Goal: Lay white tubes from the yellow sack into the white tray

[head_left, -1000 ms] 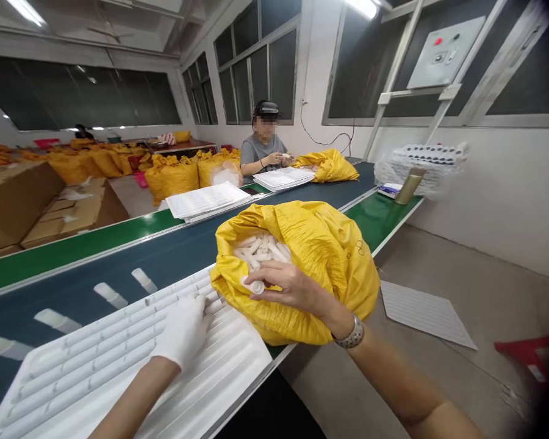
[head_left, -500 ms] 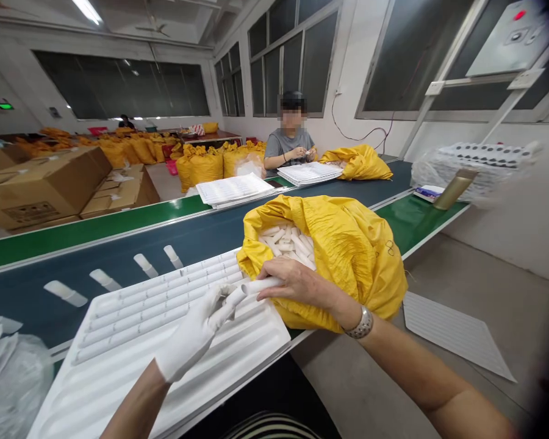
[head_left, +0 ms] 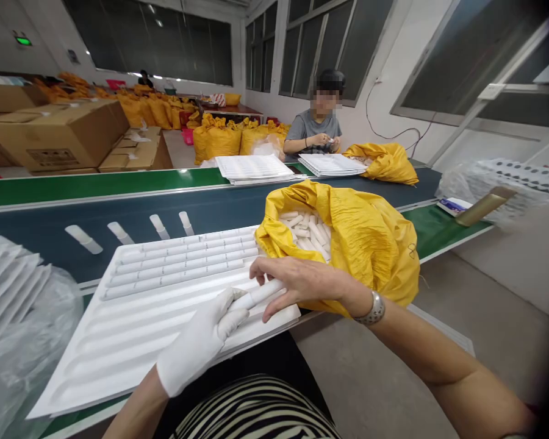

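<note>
My left hand [head_left: 201, 335], in a white glove, grips a white plastic tube [head_left: 243, 303] above the tray. My right hand [head_left: 297, 283], bare with a metal watch or bracelet at the wrist, is curled loosely around another white tube [head_left: 268, 291], thumb below and fingers above. These two tubes lie in line, end against end; whether one fits inside the other I cannot tell. Beneath them is a white grooved tray [head_left: 114, 353], with several rows of tubes [head_left: 183, 262] filling its far grooves. A yellow sack [head_left: 361, 231] of loose white tubes [head_left: 308, 231] stands just beyond my right hand.
Several tubes stand on the dark conveyor belt [head_left: 205, 204] beyond the tray. Stacked trays in clear plastic [head_left: 55, 317] lie at left. Across the belt a person [head_left: 313, 131] handles something small beside paper-white trays [head_left: 256, 167] and another yellow sack [head_left: 388, 161].
The two tubes, angled apart before, are now lined up end to end. My right fingers have spread wider around their tube. The head view has shifted.
</note>
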`<state>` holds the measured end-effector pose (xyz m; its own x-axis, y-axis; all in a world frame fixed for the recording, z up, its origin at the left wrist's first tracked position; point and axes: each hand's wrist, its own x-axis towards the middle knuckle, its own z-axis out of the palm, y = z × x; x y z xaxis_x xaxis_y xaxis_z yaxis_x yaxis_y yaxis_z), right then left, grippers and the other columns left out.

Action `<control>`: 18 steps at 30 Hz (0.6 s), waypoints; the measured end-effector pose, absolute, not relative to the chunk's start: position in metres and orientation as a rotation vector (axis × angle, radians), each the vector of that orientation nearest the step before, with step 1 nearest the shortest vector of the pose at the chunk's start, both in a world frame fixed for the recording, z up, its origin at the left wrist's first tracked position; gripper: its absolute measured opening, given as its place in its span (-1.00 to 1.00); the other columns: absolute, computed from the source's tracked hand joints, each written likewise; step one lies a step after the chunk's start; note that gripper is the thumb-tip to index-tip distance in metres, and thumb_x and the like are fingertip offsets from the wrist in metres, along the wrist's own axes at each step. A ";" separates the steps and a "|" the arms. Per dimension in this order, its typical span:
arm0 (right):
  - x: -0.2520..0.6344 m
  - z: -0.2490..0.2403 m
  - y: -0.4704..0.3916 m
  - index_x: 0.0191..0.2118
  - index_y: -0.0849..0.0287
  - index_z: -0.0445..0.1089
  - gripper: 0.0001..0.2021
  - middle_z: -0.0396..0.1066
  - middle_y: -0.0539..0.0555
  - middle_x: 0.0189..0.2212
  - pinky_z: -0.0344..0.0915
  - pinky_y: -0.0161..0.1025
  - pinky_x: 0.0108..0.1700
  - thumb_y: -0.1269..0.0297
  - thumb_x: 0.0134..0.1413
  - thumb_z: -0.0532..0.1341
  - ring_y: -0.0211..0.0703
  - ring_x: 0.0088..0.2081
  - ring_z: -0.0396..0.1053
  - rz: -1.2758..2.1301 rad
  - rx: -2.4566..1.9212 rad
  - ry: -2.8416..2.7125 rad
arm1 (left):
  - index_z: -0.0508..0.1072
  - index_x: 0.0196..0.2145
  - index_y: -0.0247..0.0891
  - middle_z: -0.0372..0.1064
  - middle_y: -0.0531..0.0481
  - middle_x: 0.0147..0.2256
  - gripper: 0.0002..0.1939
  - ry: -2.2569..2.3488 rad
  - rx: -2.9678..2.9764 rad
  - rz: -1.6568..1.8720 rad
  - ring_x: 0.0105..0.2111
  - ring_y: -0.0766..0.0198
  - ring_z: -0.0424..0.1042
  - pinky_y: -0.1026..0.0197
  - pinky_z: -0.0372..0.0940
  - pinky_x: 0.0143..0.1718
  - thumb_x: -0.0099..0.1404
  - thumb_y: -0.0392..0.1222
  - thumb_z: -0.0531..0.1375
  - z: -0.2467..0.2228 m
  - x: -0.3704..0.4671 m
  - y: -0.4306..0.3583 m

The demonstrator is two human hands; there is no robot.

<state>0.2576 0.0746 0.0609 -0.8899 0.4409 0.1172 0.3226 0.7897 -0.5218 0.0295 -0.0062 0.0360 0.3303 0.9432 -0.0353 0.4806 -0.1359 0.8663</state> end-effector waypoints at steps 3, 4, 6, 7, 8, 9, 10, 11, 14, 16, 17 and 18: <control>0.255 0.060 0.071 -0.08 0.14 0.25 -0.68 0.35 0.04 -0.27 0.26 -0.27 -0.19 -0.01 0.35 0.21 -0.16 -0.27 0.35 0.641 -0.526 -2.841 | 0.52 -0.14 -0.10 0.56 -0.01 -0.19 -0.66 1.269 1.745 0.681 -0.19 0.10 0.54 0.17 0.45 -0.14 0.39 0.08 0.04 0.029 0.021 -0.014; 0.253 0.058 0.069 -0.11 0.14 0.25 -0.71 0.35 0.02 -0.30 0.25 -0.28 -0.22 0.00 0.37 0.19 -0.16 -0.29 0.34 0.653 -0.518 -2.851 | 0.50 -0.14 -0.12 0.56 -0.01 -0.18 -0.67 1.266 1.746 0.693 -0.18 0.10 0.54 0.17 0.44 -0.12 0.41 0.07 0.03 0.024 0.020 -0.018; 0.246 0.055 0.064 -0.13 0.12 0.24 -0.70 0.34 0.00 -0.33 0.23 -0.29 -0.26 -0.02 0.35 0.20 -0.18 -0.32 0.34 0.756 -0.529 -2.838 | 0.44 -0.14 -0.13 0.55 -0.01 -0.17 -0.72 1.284 1.771 0.753 -0.16 0.13 0.53 0.16 0.41 -0.08 0.44 0.03 0.02 0.014 0.021 -0.025; 0.242 0.053 0.062 -0.13 0.12 0.24 -0.68 0.34 -0.02 -0.35 0.23 -0.30 -0.28 -0.04 0.33 0.22 -0.18 -0.33 0.34 0.821 -0.547 -2.819 | 0.41 -0.14 -0.14 0.54 -0.01 -0.17 -0.74 1.302 1.793 0.797 -0.16 0.14 0.53 0.15 0.41 -0.09 0.46 0.01 0.01 0.007 0.023 -0.028; 0.238 0.052 0.060 -0.13 0.11 0.23 -0.66 0.33 -0.04 -0.37 0.22 -0.31 -0.31 -0.06 0.32 0.22 -0.19 -0.35 0.34 0.876 -0.570 -2.798 | 0.39 -0.16 -0.14 0.54 -0.01 -0.20 -0.76 1.324 1.822 0.843 -0.20 0.15 0.53 0.15 0.41 -0.11 0.47 -0.02 0.00 0.002 0.024 -0.032; 0.235 0.050 0.058 -0.13 0.11 0.22 -0.65 0.31 -0.06 -0.40 0.21 -0.31 -0.33 -0.08 0.31 0.22 -0.20 -0.38 0.33 0.911 -0.599 -2.783 | 0.37 -0.17 -0.14 0.53 -0.02 -0.23 -0.78 1.348 1.856 0.882 -0.24 0.15 0.53 0.14 0.41 -0.15 0.47 -0.05 -0.02 -0.004 0.025 -0.035; 0.231 0.048 0.056 -0.14 0.10 0.22 -0.64 0.28 -0.08 -0.42 0.20 -0.31 -0.34 -0.10 0.31 0.21 -0.20 -0.40 0.32 0.929 -0.630 -2.778 | 0.37 -0.17 -0.14 0.53 -0.02 -0.26 -0.79 1.369 1.887 0.902 -0.27 0.15 0.53 0.14 0.41 -0.19 0.47 -0.07 -0.02 -0.009 0.026 -0.037; 0.228 0.046 0.055 -0.14 0.10 0.22 -0.63 0.27 -0.09 -0.45 0.19 -0.31 -0.36 -0.11 0.31 0.20 -0.21 -0.42 0.30 0.934 -0.651 -2.780 | 0.37 -0.16 -0.14 0.52 -0.04 -0.28 -0.80 1.384 1.914 0.904 -0.30 0.14 0.53 0.14 0.41 -0.23 0.46 -0.10 -0.03 -0.013 0.026 -0.039; 0.219 0.040 0.053 -0.13 0.10 0.23 -0.63 0.30 -0.07 -0.44 0.19 -0.32 -0.35 -0.13 0.30 0.20 -0.20 -0.41 0.31 0.953 -0.665 -2.807 | 0.36 -0.15 -0.15 0.53 -0.08 -0.29 -0.79 1.405 1.934 0.857 -0.33 0.11 0.53 0.12 0.40 -0.27 0.44 -0.16 -0.05 -0.023 0.026 -0.043; 0.212 0.037 0.052 -0.11 0.09 0.24 -0.63 0.34 -0.06 -0.41 0.19 -0.31 -0.34 -0.12 0.28 0.23 -0.20 -0.40 0.32 0.968 -0.663 -2.840 | 0.35 -0.11 -0.15 0.54 -0.12 -0.25 -0.77 1.396 1.920 0.848 -0.28 0.09 0.55 0.10 0.41 -0.22 0.43 -0.19 -0.07 -0.029 0.029 -0.045; 0.209 0.037 0.053 -0.10 0.08 0.26 -0.62 0.34 -0.06 -0.41 0.19 -0.31 -0.34 -0.12 0.27 0.24 -0.19 -0.41 0.31 0.970 -0.671 -2.857 | 0.34 -0.07 -0.16 0.54 -0.14 -0.20 -0.75 1.391 1.916 0.856 -0.23 0.07 0.55 0.08 0.41 -0.17 0.43 -0.20 -0.08 -0.032 0.031 -0.046; 0.208 0.039 0.054 -0.08 0.08 0.28 -0.61 0.33 -0.06 -0.42 0.19 -0.30 -0.35 -0.13 0.25 0.26 -0.18 -0.41 0.31 0.975 -0.685 -2.866 | 0.34 -0.02 -0.17 0.54 -0.17 -0.16 -0.72 1.381 1.921 0.861 -0.19 0.06 0.56 0.06 0.41 -0.13 0.42 -0.21 -0.08 -0.034 0.033 -0.047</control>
